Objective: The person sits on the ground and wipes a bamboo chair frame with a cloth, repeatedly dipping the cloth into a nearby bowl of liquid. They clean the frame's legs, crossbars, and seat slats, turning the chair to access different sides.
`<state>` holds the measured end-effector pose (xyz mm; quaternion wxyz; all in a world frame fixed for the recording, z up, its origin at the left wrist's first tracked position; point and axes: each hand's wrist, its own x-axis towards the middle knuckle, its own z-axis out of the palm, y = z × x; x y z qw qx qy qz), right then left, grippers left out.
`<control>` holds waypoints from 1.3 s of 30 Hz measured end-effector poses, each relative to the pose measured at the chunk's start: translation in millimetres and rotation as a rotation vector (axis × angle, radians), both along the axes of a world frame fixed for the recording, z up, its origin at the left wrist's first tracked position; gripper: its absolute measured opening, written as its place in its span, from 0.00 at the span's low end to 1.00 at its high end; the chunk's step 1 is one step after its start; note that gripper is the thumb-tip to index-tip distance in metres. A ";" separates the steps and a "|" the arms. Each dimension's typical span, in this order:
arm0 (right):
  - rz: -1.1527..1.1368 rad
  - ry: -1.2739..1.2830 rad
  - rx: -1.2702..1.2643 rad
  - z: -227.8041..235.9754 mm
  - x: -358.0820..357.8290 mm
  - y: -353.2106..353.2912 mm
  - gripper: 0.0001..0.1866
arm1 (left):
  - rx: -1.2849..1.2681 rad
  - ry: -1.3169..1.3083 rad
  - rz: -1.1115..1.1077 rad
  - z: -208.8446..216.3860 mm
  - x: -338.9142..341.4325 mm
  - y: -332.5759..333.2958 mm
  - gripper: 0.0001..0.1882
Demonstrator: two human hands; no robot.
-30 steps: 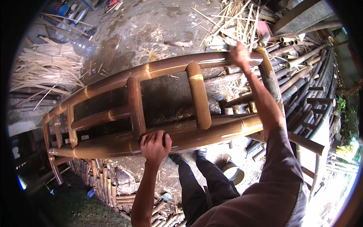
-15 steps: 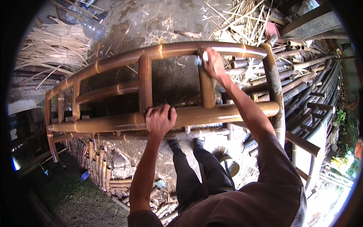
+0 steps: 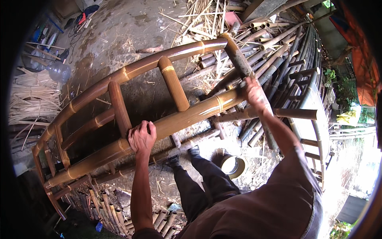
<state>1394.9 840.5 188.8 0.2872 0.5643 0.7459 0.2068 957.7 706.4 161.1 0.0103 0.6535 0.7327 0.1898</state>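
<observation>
A glossy brown bamboo bench frame (image 3: pixel 187 120) slants across in front of me, its right end farther away than its left. Its front rail is thick, and a curved rail (image 3: pixel 147 62) runs behind it, joined by short uprights (image 3: pixel 174 85). My left hand (image 3: pixel 142 136) is closed over the front rail beside one upright. At the right end my right hand (image 3: pixel 254 94) is closed where that rail meets the mottled end post (image 3: pixel 240 57). A small pale thing shows at its fingertips, too covered to name.
Bamboo poles (image 3: pixel 274 65) lie piled to the right, near another bamboo frame (image 3: pixel 314 115). A bundle of split strips (image 3: pixel 30 97) and a clear plastic jug (image 3: pixel 59 72) are at left. A bucket (image 3: pixel 234 166) stands by my feet, with cut bamboo pieces (image 3: pixel 109 209) behind the bench's left part.
My right hand has left the upright near the back rail and come to the right end post. In view, the frame now slants more. My left hand keeps its hold on the front rail.
</observation>
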 end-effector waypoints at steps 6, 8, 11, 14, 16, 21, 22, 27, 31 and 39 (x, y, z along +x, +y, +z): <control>0.361 0.522 -0.019 -64.3 -7.4 3.4 0.22 | 0.030 0.031 -0.027 -0.6 -1.9 1.9 0.09; 0.626 0.341 0.047 -73.5 71.0 64.5 0.23 | -0.008 -0.034 -0.039 4.8 1.2 2.7 0.06; 0.558 1.041 -0.375 -3.9 37.4 70.6 0.19 | -0.051 -0.014 0.003 2.0 -9.4 -10.6 0.06; 0.419 0.597 -0.455 5.1 39.6 103.1 0.24 | -0.028 0.001 0.006 -0.9 -6.0 -10.0 0.05; 0.496 0.495 -0.081 -52.3 87.6 179.2 0.18 | 0.011 -0.042 -0.042 -3.7 -1.3 2.9 0.05; 0.578 0.446 -0.045 -87.6 47.4 214.1 0.14 | -0.015 -0.053 -0.016 -3.1 -8.8 -5.9 0.05; 0.567 0.568 -0.163 -69.6 42.6 177.0 0.15 | -0.024 -0.049 -0.003 -0.8 -9.5 -10.5 0.05; 0.764 0.585 -0.216 -30.5 70.9 166.0 0.22 | 0.027 -0.103 0.020 -2.3 -4.3 -1.9 0.06; 0.325 0.372 -0.198 -95.0 90.6 235.8 0.16 | 0.012 -0.093 0.035 -6.4 -2.3 0.7 0.06; 0.376 0.670 -0.395 -15.2 69.9 165.6 0.17 | 0.001 -0.094 0.079 -1.6 -5.4 -5.4 0.05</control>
